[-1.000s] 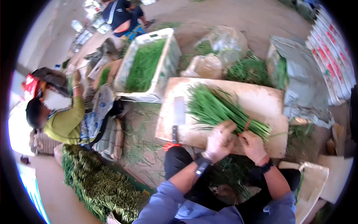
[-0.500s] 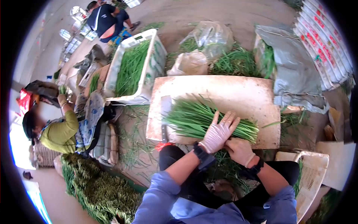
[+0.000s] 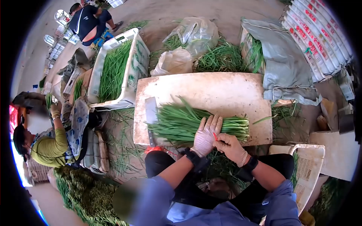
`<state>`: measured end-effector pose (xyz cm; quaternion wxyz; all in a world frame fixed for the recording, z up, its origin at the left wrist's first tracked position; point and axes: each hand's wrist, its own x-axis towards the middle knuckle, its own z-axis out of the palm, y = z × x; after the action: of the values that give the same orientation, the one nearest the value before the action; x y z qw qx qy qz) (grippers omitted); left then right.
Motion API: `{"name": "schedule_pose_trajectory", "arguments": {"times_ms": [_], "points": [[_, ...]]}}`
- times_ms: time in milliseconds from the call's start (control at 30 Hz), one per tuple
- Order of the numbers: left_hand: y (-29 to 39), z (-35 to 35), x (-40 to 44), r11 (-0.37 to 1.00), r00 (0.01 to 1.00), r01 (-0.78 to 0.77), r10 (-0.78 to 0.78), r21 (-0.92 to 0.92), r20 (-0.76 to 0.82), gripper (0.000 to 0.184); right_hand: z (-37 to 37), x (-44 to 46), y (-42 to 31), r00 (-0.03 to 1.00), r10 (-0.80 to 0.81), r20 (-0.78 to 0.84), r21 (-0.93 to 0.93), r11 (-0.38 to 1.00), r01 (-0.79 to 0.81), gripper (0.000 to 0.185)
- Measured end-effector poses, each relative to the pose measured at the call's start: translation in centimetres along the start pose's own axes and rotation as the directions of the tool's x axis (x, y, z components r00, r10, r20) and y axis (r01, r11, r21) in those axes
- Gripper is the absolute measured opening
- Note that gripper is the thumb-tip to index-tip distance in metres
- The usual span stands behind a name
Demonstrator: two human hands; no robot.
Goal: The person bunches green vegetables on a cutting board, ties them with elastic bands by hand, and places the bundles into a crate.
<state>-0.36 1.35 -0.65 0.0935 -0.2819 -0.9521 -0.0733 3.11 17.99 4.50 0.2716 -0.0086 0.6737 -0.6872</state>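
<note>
A bunch of green chives [image 3: 181, 122] lies across a worn pale board [image 3: 203, 84], its cut pale ends toward the right. My gloved left hand [image 3: 206, 137] is closed over the near side of the bunch, fingers curved across the stalks. Close beside it, my gloved right hand [image 3: 233, 148] pinches a thin red tie [image 3: 215, 136] in front of the bunch. How far the tie runs under the stalks is hidden. On the board's left side lies a cleaver [image 3: 151, 113], with red strands [image 3: 154, 149] near its handle.
Behind the board stand a white crate [image 3: 130, 81] of chives, plastic bags [image 3: 198, 35] and loose greens [image 3: 222, 58]. A grey cover [image 3: 288, 60] drapes a box at right. One person [image 3: 49, 145] sits left holding stalks; another [image 3: 88, 22] crouches farther back. Chive bundles [image 3: 86, 194] are heaped at lower left.
The left hand's fingers have drawn closer together over the chives. My right hand has turned, and a red tie now shows at its fingertips. The whole view has shifted, moving the scene leftward.
</note>
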Motion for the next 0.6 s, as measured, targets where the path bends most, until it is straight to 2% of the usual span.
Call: {"name": "schedule_pose_trajectory", "arguments": {"times_ms": [33,67,100,200,233,333,367,400,433,467,500,533,567,600], "points": [[0.2,0.0,-0.1,1.000,1.000,0.000,0.000,0.015,0.001,0.072,0.4,0.1,-0.2,0.987,-0.162,-0.021,-0.185,0.970,0.155,0.009],[0.4,0.0,-0.1,1.000,1.000,-0.003,0.003,0.028,-0.002,0.072,0.5,0.4,-0.6,0.948,-0.319,-0.013,-0.371,0.882,0.292,0.010],[0.6,-0.3,0.1,1.000,1.000,0.005,-0.005,0.015,0.012,0.072,0.5,0.7,-1.1,0.886,-0.463,0.033,-0.544,0.735,0.404,0.010],[0.6,-1.5,0.7,1.000,0.999,0.011,-0.010,-0.026,0.034,0.072,0.1,1.0,-2.2,0.872,-0.468,0.144,-0.636,0.631,0.444,0.010],[0.5,-2.0,0.9,1.000,1.000,-0.005,0.005,-0.028,-0.004,0.072,-0.3,1.0,-2.5,0.869,-0.469,0.157,-0.622,0.636,0.456,0.010],[0.3,-2.1,1.1,1.000,0.999,-0.020,0.021,-0.021,0.032,0.074,-2.3,-0.1,-6.0,0.880,-0.372,0.295,-0.623,0.624,0.473,0.010],[0.3,-2.7,1.3,0.998,0.998,-0.060,0.061,0.028,-0.021,0.086,-3.4,-0.3,-7.3,0.874,-0.406,0.268,-0.597,0.642,0.481,0.011],[0.5,-4.2,1.6,0.994,0.999,-0.050,0.051,-0.096,0.008,0.102,-4.7,-0.4,-8.6,0.893,-0.430,0.134,-0.594,0.686,0.420,0.016],[0.7,-4.4,1.6,0.996,0.997,-0.061,0.064,-0.071,0.045,0.107,-6.4,-0.3,-7.9,0.929,-0.363,-0.068,-0.643,0.728,0.237,0.022],[0.8,-4.5,1.5,0.997,0.994,-0.072,0.075,-0.042,0.081,0.111,-8.2,-0.2,-7.0,0.918,-0.293,-0.268,-0.653,0.756,0.050,0.028],[0.9,-4.9,1.4,0.994,0.992,-0.062,0.071,-0.089,0.103,0.097,-9.6,-0.1,-7.2,0.907,-0.257,-0.334,-0.675,0.737,-0.039,0.034],[0.9,-5.1,1.3,0.994,0.992,-0.079,0.086,-0.076,0.090,0.093,-10.7,0.0,-7.1,0.889,-0.223,-0.399,-0.687,0.715,-0.130,0.040],[0.9,-5.2,1.2,0.994,0.992,-0.094,0.098,-0.063,0.079,0.090,-11.6,0.2,-5.9,0.885,-0.220,-0.411,-0.728,0.663,-0.173,0.048],[1.1,-5.3,1.1,0.993,0.991,-0.106,0.110,-0.050,0.070,0.087,-11.8,0.3,-5.3,0.900,-0.206,-0.385,-0.741,0.650,-0.168,0.047]]}}
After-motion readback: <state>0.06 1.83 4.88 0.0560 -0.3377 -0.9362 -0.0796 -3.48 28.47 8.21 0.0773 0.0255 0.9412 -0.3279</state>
